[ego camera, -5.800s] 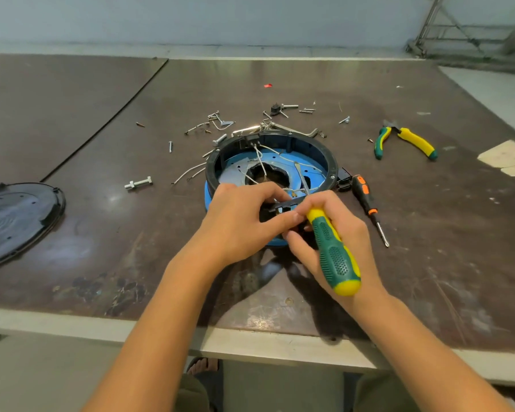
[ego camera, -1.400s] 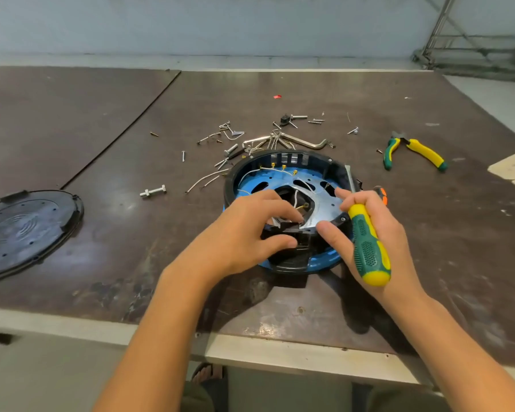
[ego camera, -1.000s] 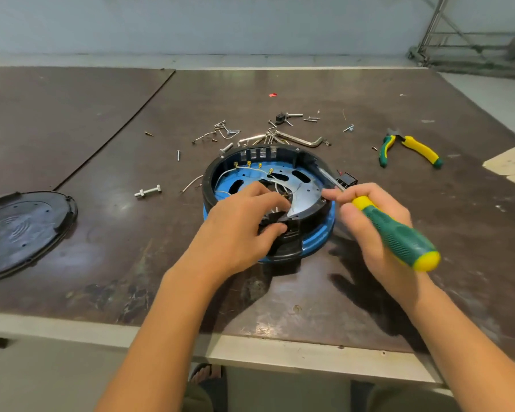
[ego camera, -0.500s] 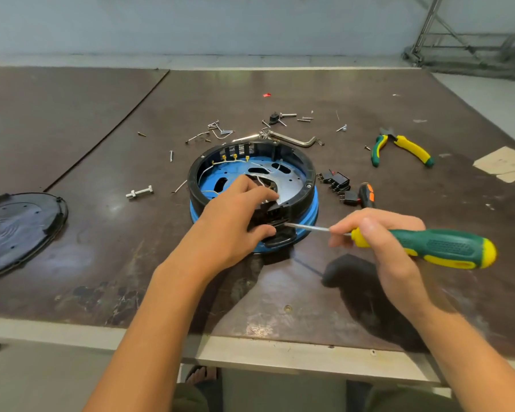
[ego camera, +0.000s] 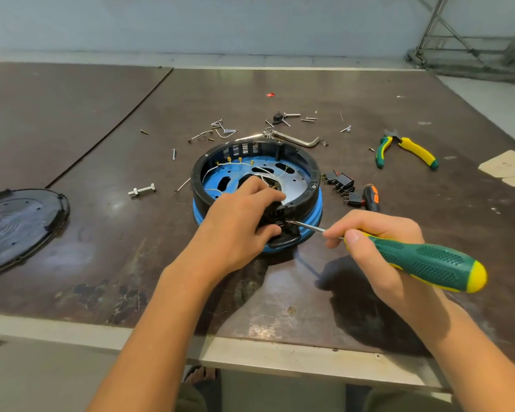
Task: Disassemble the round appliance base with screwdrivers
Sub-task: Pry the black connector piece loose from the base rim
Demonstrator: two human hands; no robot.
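Head view: one camera, looking down.
Base point(ego camera: 315, 185): sitting mid-table point(ego camera: 101, 233), open side up.
Left hand point(ego camera: 238, 230): gripping the base's near rim.
Right hand point(ego camera: 378, 251): grasping the screwdriver point(ego camera: 428, 263), tip touching that rim.

Left hand point(ego camera: 235, 230) grips the base point(ego camera: 298, 157) (screwdriver point(ego camera: 422, 260) tip seemingly inside).
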